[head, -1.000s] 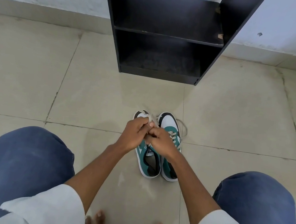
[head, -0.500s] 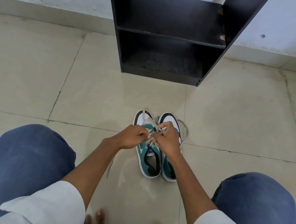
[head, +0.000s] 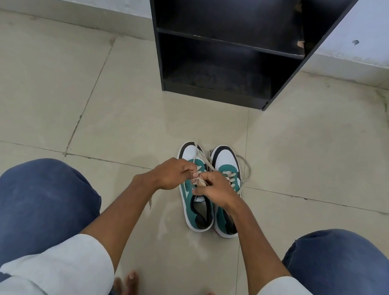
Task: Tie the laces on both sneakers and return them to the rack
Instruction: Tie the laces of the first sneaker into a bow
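Observation:
Two green, white and black sneakers stand side by side on the tiled floor, toes pointing at the rack. Over the left sneaker [head: 199,216], my left hand [head: 169,174] and my right hand [head: 218,189] meet, each pinching part of its beige lace [head: 202,159]. A strand runs up across the white toe. The right sneaker [head: 227,159] has a loose lace [head: 246,169] looping out on its right side. Both hands hide the middle of the left sneaker.
A black open rack [head: 226,42] with two shelves stands against the wall just beyond the sneakers. My knees in blue jeans [head: 38,203] flank the shoes, and bare toes [head: 130,287] show at the bottom edge.
Both hands have drawn back a little toward me along the left sneaker, uncovering its toe, and stay pinched on the lace. The sneakers have not moved.

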